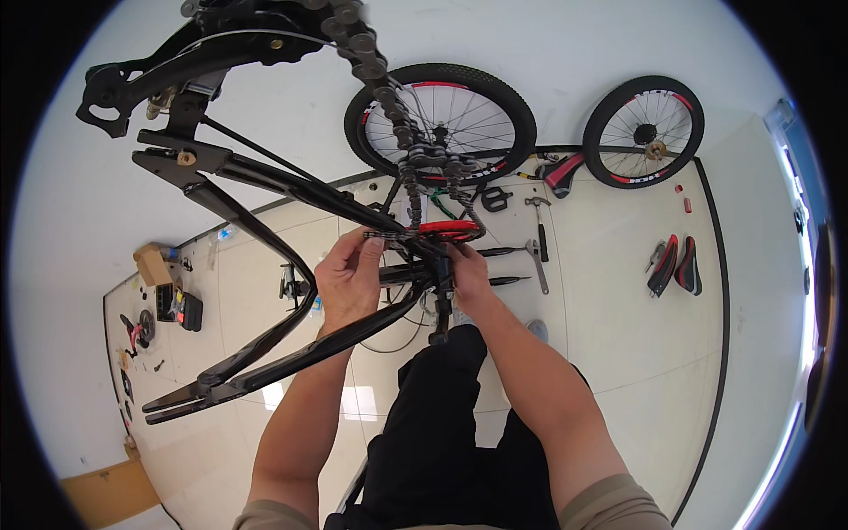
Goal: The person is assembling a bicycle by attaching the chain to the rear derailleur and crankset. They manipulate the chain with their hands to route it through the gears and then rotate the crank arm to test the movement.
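Observation:
A black bicycle frame stretches across the left and middle of the view. From the top, a dark bicycle chain hangs down in loops to a red chainring. My left hand is closed, thumb and fingers pinching the chain just left of the chainring. Below the chainring a black crank points down. My right hand curls in against the crank's upper part from the right, its fingertips hidden. A rear derailleur or similar dark assembly shows at the upper left.
Two wheels lean on the far wall. On the floor lie a hammer, an adjustable wrench, a pedal and saddle-shaped red-black parts. A cardboard box and a black case stand left.

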